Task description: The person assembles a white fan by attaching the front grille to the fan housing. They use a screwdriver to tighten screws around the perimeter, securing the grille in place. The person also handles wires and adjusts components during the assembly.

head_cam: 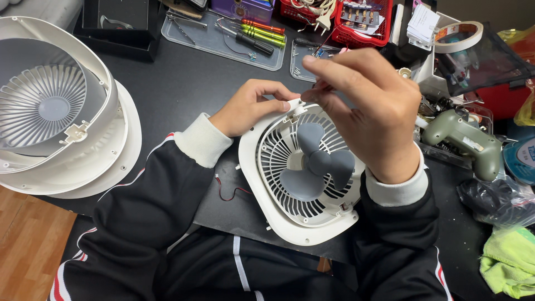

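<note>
A small white fan housing [278, 220] with a grey three-blade propeller [315, 164] lies on the black table in front of me. My left hand [251, 106] grips the housing's upper left rim, thumb near a small tab. My right hand [362, 106] hovers above the upper rim with its fingertips pinched together, holding something thin that I cannot make out. A thin red and black wire [228, 195] trails from the housing's left side.
A large white round fan shell [67, 134] sits at the left. A clear tray with several screwdrivers [256, 33] lies at the back. At the right are a green power tool [462, 136], a tape roll [460, 36], a red basket [362, 22] and a green cloth [510, 262].
</note>
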